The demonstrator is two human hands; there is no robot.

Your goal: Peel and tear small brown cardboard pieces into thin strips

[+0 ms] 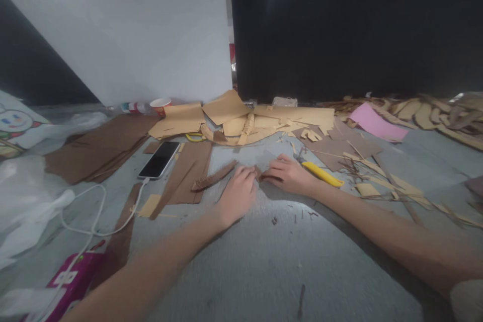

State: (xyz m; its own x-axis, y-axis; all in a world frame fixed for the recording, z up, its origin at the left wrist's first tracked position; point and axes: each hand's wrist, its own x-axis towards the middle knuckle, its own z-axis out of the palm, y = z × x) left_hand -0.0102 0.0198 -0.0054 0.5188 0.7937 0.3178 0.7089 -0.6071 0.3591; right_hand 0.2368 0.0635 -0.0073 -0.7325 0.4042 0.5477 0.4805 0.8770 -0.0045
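Note:
Low over the grey work surface [241,261], my left hand [238,193] and my right hand [287,175] face each other, fingers bent and pinched together. Between their fingertips is a small brown strip [258,173], mostly covered by the fingers. A longer curved brown strip [215,177] with a notched left end lies just left of my left hand; whether it joins the piece in my fingers I cannot tell. Beside my right wrist rests a yellow-handled tool [322,174], its grey head partly hidden behind the hand.
Left are a phone [159,160] on a white cable [101,211], brown sheets [101,148] and a magenta box [73,279]. Tan cut sheets [294,115] and a paper cup [161,105] line the back. Scraps [368,176] and a pink sheet [377,122] lie right.

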